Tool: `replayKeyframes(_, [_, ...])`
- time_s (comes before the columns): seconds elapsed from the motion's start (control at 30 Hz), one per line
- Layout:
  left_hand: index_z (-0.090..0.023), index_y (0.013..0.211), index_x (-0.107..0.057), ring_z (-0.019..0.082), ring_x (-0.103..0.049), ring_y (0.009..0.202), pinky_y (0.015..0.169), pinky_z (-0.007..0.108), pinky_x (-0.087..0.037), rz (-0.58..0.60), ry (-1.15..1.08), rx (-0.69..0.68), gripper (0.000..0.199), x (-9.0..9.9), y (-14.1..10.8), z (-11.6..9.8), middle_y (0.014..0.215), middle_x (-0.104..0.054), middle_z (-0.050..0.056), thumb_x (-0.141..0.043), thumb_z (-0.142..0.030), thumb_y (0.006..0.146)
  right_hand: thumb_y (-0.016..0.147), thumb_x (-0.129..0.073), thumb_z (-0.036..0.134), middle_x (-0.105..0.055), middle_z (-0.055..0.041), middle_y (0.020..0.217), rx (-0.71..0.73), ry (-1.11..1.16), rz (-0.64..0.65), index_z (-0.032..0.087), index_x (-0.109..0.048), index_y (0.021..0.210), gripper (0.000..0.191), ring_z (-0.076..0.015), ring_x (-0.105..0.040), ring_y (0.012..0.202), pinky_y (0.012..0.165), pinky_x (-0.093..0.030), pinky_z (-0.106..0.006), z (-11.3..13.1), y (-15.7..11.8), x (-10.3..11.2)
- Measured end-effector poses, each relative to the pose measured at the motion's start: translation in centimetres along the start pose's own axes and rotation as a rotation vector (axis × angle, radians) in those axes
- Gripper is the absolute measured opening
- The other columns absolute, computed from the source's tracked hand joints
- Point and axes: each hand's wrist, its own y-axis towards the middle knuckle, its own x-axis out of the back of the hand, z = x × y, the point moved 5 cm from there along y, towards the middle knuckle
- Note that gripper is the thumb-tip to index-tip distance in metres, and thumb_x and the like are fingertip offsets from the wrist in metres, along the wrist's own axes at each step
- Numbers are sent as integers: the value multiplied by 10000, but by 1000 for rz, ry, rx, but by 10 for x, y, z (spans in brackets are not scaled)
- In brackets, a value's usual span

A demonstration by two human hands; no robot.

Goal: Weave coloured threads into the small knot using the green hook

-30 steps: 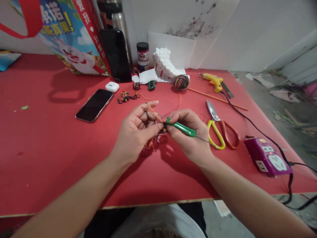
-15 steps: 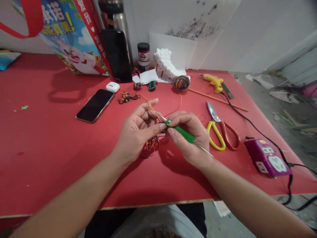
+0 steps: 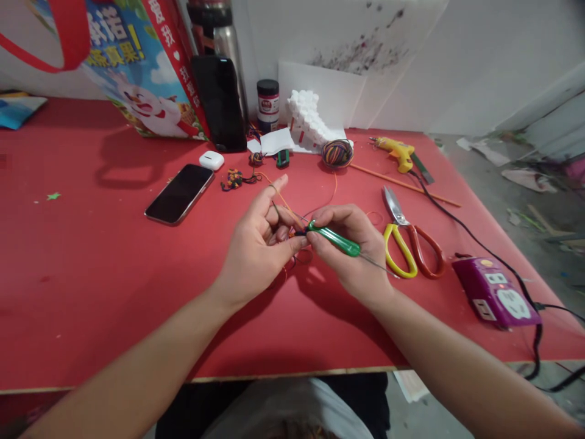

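My right hand (image 3: 354,247) is closed around a crochet hook with a green handle (image 3: 337,240); its thin metal end sticks out behind the handle. Between thumb and fingers, my left hand (image 3: 258,250) pinches a small dark piece of crochet (image 3: 299,233), mostly hidden by the fingertips. Orange yarn (image 3: 284,202) passes over the raised left index finger down to the hook. Loose strands hang under the hands. Farther back lie a multicoloured yarn ball (image 3: 337,153) and a small orange and dark crocheted piece (image 3: 234,178).
Scissors (image 3: 402,235) with yellow and red handles lie right of my hands, near a purple power socket box (image 3: 496,291) and a yellow glue gun (image 3: 395,152) with a black cord. A phone (image 3: 180,194) and white earbud case (image 3: 211,161) are left. A printed bag (image 3: 146,79) stands behind.
The green handle has turned slightly in my right hand, and the left index finger has shifted a little. Fewer loose strands show beneath my left hand. The view has moved slightly.
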Motion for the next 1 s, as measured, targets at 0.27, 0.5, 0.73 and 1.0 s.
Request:
replayKeyframes(0.27, [-181,1339,-637,133,-655,814,784,260,-521,23,-36,-16,613,-2,0,4,853,-697,-19,-837,-83,768,807,-743,157,-657,44,750,-55,5,14,248,-621,863,163,-115,-631,639,583,-540,-252,-3,5,4])
replayKeyframes(0.5, [-168,1262,-665,108,-670,775,779,228,-546,-58,-305,180,617,0,2,15,793,-683,-51,-851,-13,695,790,-772,159,-657,36,759,-79,68,17,240,-629,839,172,-109,-584,641,580,-512,-244,-7,4,1])
replayKeyframes(0.73, [-128,1176,-703,97,-667,739,736,214,-568,-21,-572,372,501,-3,0,19,810,-691,-33,-846,-24,708,808,-826,234,-642,39,781,-199,331,-23,239,-618,846,212,-99,-563,624,570,-503,-228,-21,2,-3])
replayKeyframes(1.0, [-165,1243,-703,105,-661,778,790,234,-550,-40,-290,168,566,7,6,17,818,-675,-38,-891,-87,714,842,-753,148,-653,34,779,-39,43,26,240,-653,872,139,-109,-573,660,603,-489,-252,-5,-1,-3])
